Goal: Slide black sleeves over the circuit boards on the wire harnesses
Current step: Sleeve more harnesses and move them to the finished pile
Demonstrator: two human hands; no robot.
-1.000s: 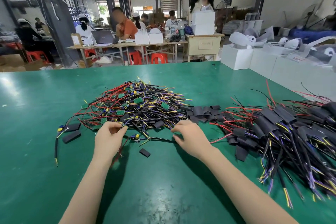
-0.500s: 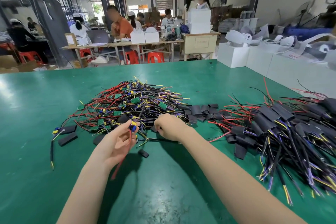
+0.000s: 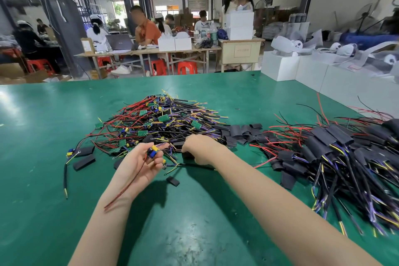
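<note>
My left hand (image 3: 142, 162), palm up, pinches one wire harness (image 3: 153, 150) at its blue and yellow connector; its red wire trails down over my wrist. My right hand (image 3: 199, 149) is curled, knuckles up, at the near edge of the pile of bare harnesses (image 3: 159, 121) with green circuit boards. What its fingers hold is hidden. A small heap of loose black sleeves (image 3: 237, 130) lies just right of that pile. One short sleeve (image 3: 172, 181) lies on the mat below my hands.
A big pile of sleeved harnesses (image 3: 336, 157) fills the right side of the green table (image 3: 43, 211). A sleeved harness (image 3: 83, 151) and a loose sleeve (image 3: 84, 162) lie at the left. White boxes (image 3: 280, 65) stand at the far right edge; people work at tables behind.
My left hand lifted a harness out of the pile and turned palm up with it. My right hand moved left to the pile's near edge and curled.
</note>
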